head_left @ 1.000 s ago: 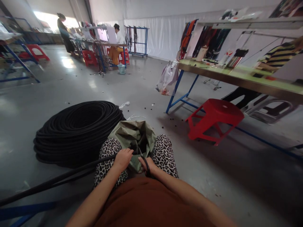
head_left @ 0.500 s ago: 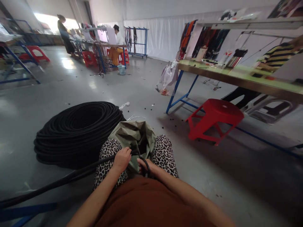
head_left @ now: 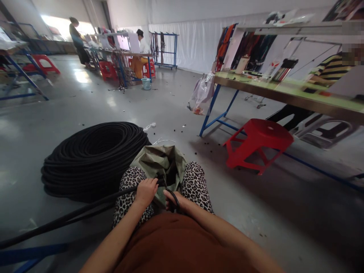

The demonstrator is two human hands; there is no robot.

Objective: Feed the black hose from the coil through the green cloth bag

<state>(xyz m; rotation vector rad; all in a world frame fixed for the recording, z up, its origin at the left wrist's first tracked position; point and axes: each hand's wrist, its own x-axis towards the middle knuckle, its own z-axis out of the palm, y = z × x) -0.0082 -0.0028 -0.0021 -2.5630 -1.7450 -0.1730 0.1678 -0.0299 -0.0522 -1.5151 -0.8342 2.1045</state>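
Observation:
My left hand (head_left: pixel 147 190) is closed around a thick black cord (head_left: pixel 113 196), which runs from the lower left across my knee. The cord's end pokes out past my fingers. In my right hand (head_left: pixel 174 201) is a pair of scissors (head_left: pixel 175 200), with fingers in the black handle. Its blades point up and away, beside the cord's end; whether they touch it I cannot tell. Below both hands, an olive-green sack (head_left: pixel 150 155) gapes between my knees, its inside dark. To the left, a big coil of black cord (head_left: pixel 71 170) lies on the floor.
A red stool (head_left: pixel 261 136) stands at right by a long worktable (head_left: pixel 284 94), with a person in a striped top behind it. A blue metal bar (head_left: pixel 34 254) lies low at left. Farther back, two people are at another table. Small black bits dot the floor.
The scissors and my right hand have shifted slightly left. At lower left the strands of cord have moved apart a little. My left hand stays nearly in place.

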